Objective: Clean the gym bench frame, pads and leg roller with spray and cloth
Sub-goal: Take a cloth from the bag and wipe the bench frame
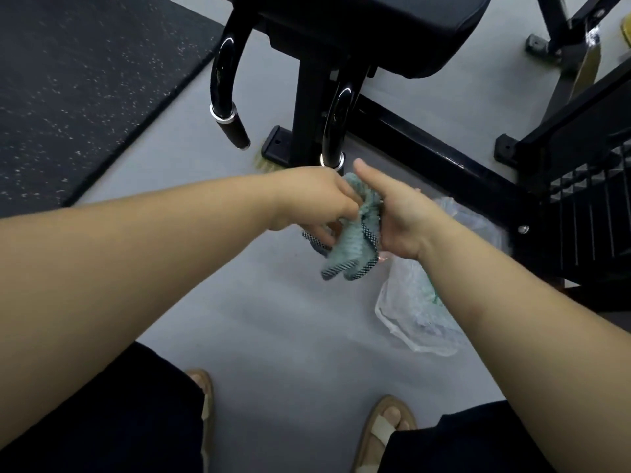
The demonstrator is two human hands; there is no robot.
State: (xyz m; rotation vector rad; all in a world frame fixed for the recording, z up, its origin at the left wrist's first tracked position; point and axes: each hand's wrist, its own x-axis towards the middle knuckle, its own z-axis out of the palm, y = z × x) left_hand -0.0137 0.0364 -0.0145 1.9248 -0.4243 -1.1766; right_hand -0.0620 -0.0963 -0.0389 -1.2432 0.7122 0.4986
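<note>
Where both bare forearms reach out over the floor (273, 319), the items stand as follows.

Cloth (355, 240): teal, fluffy, checked edging. Bunched and held in the air between the two hands, ends hanging loose. It sits just in front of the lower tip of one tube, clear of the floor.

Left grip (314, 203): clamped on the cloth, fingers curled into its left side, knuckles up.

Right grip (399, 220): palm against the cloth's right side, thumb (367, 175) straight and pointing away. The fingers are hidden behind the cloth, so whether they close on it cannot be told.

Pad (392, 29): black, cushioned, at the top of view above the post.

Frame (312, 107): black upright post under the pad, on a bolted foot plate. A base bar (426, 148) runs from it to the right along the floor.

Tube (222, 73): glossy black, curved, left of the post, ending in a chrome ring and a dark foam end (236, 133).

Second tube (338, 121): same make, beside the post, its chrome-ringed tip just beyond the hands.

Mat (85, 80): dark, speckled, upper left, lying on the floor.

Bag (420, 322): clear plastic, crumpled, on the floor under the right forearm, something green showing inside.

Rack (580, 216): black, with a ribbed plate, at the right edge.

Sandals (386, 428): tan, one on each foot, at the bottom of view beside dark trouser legs.
</note>
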